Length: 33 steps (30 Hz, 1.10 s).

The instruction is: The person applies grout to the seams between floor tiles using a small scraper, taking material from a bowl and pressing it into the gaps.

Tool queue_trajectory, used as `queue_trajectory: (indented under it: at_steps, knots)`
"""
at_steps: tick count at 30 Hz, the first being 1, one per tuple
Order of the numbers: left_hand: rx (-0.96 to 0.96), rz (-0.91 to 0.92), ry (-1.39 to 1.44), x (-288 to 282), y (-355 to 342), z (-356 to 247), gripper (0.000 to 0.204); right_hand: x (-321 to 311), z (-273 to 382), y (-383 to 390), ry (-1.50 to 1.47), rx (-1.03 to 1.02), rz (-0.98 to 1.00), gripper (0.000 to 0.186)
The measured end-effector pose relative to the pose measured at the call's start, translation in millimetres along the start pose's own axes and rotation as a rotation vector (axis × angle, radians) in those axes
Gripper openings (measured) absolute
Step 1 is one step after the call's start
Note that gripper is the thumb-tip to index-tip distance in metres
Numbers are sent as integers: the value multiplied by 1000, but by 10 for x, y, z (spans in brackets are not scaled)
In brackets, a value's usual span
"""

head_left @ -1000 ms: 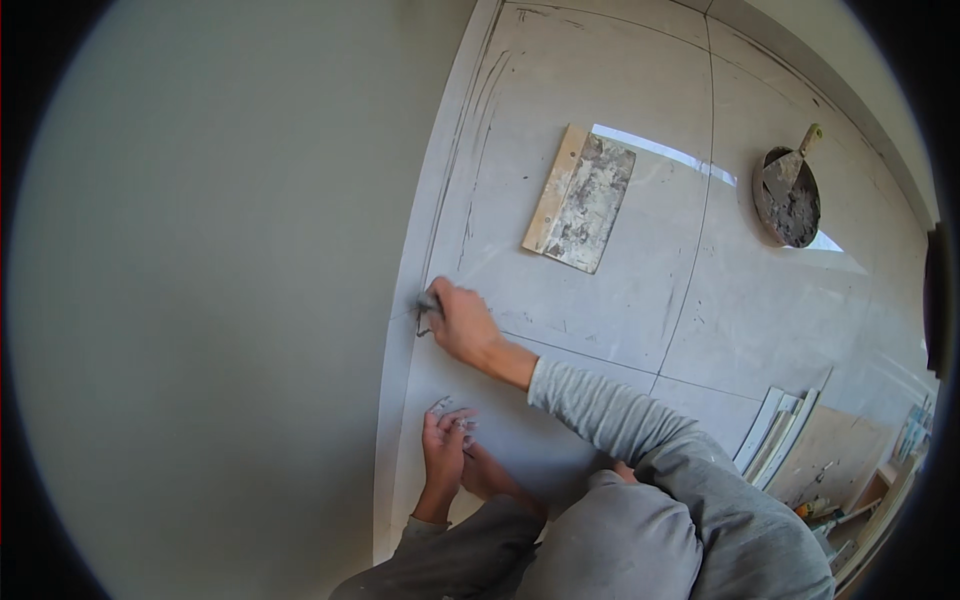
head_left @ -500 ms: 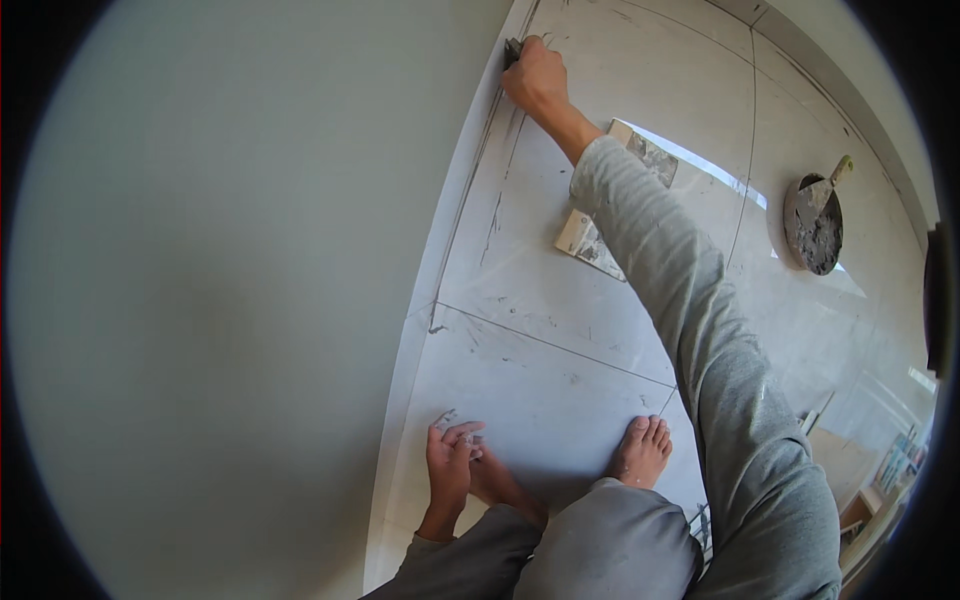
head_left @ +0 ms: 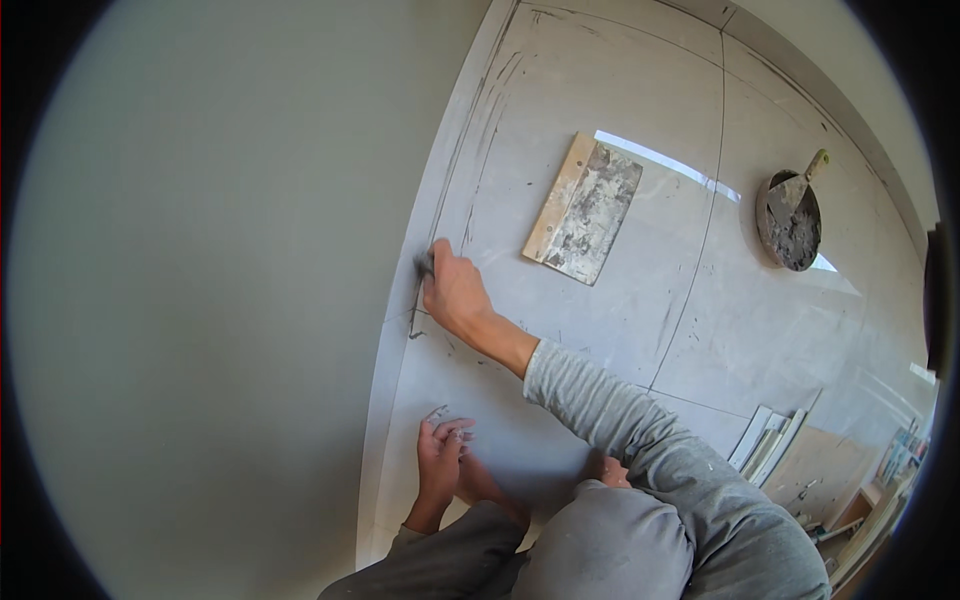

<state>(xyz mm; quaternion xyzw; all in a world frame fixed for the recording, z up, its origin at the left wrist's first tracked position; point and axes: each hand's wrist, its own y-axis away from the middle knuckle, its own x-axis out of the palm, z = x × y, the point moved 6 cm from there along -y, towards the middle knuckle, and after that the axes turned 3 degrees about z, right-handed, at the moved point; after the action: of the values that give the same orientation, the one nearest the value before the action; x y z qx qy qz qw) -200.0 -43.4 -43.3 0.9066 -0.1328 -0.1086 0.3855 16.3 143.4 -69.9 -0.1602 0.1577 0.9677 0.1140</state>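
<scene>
My right hand (head_left: 458, 290) is closed on a small dark tool (head_left: 425, 265), blurred, at the narrow strip (head_left: 403, 290) where the tiled floor (head_left: 680, 120) meets the wall (head_left: 200, 250). My left hand (head_left: 440, 450) is low, near my bare foot; its fingers are half curled and apart, smudged grey, with nothing clearly held. A wide putty-smeared blade with a wooden edge (head_left: 582, 208) lies flat on the tiles right of my right hand. Farther right sits a round pan of dark paste (head_left: 795, 235) with a green-handled trowel (head_left: 812, 170) resting in it.
Long pale strips (head_left: 770, 440), a board (head_left: 810, 470) and jumbled items (head_left: 895, 470) lie at the lower right. A raised border (head_left: 850, 120) curves along the far right of the floor. My bent knee (head_left: 600, 545) fills the bottom centre.
Half a second ago my right arm reached far up along the wall's base; it has drawn back toward me with the tool. My left hand has barely moved.
</scene>
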Motion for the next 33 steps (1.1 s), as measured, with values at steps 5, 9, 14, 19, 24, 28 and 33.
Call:
queue_trajectory:
  at_steps: [5, 9, 14, 19, 24, 28, 33]
  knots:
    - [0, -57, 33, -43, 37, -60, 40, -452, -42, -332, -11, -72, -115, 31]
    - [-8, -90, 79, -94, 55, 25, 41, -1799, -13, -1638, 206, -163, -558, 25]
    - [-4, -41, 91, -77, 0, 127, 38, -2433, -161, -2711, 301, -163, -615, 26]
    - [-19, -92, 65, -235, 52, 158, 34, -1715, -86, -2423, 405, -192, -522, 25]
    - [-16, -58, 60, -157, 50, 106, 37, -1030, -24, -1384, 335, -139, -433, 17]
    - [9, -7, 59, -80, -21, 36, 39, -457, 46, -560, 200, -191, -432, 20]
    - [30, -23, 68, -104, 5, 70, 40, 57, 97, -3, 114, -121, -309, 36]
